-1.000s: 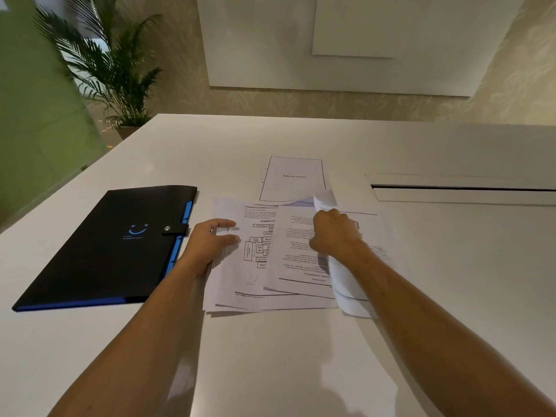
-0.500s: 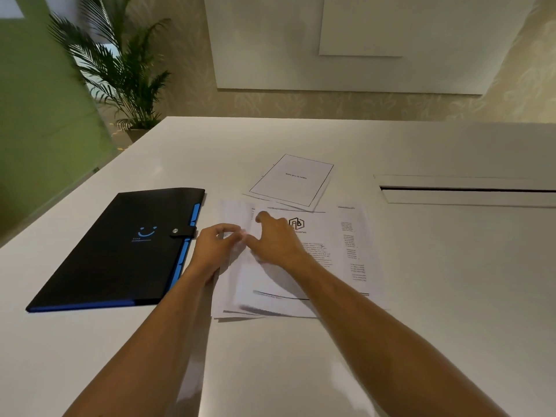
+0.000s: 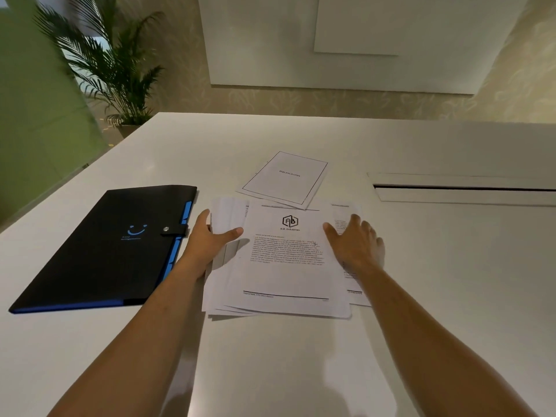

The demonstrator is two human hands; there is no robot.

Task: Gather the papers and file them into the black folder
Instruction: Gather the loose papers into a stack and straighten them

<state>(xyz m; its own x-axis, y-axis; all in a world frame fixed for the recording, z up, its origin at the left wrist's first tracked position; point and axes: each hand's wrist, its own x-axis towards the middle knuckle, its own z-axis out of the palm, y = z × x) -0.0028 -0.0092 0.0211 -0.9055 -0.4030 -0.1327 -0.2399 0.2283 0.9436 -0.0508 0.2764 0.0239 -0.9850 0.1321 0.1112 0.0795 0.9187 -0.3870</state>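
Observation:
A loose stack of printed papers (image 3: 282, 275) lies on the white table in front of me, its top sheet showing a hexagon logo. My left hand (image 3: 207, 242) rests on the stack's left edge, thumb on top. My right hand (image 3: 355, 245) lies flat on the stack's right side, fingers spread. Another bordered sheet (image 3: 285, 179) lies apart, just beyond the stack, turned askew. The black folder (image 3: 105, 248) with blue edging and a smile mark lies closed to the left of the papers, its snap strap fastened.
The white table (image 3: 301, 371) has a long cable slot (image 3: 463, 188) at the right rear. A potted palm (image 3: 117, 73) stands beyond the table's far left corner, by a green wall.
My right hand let go of the sheet it held and moved from the stack's left to its right side. The logo sheet now lies on top. My left hand stays at the left edge.

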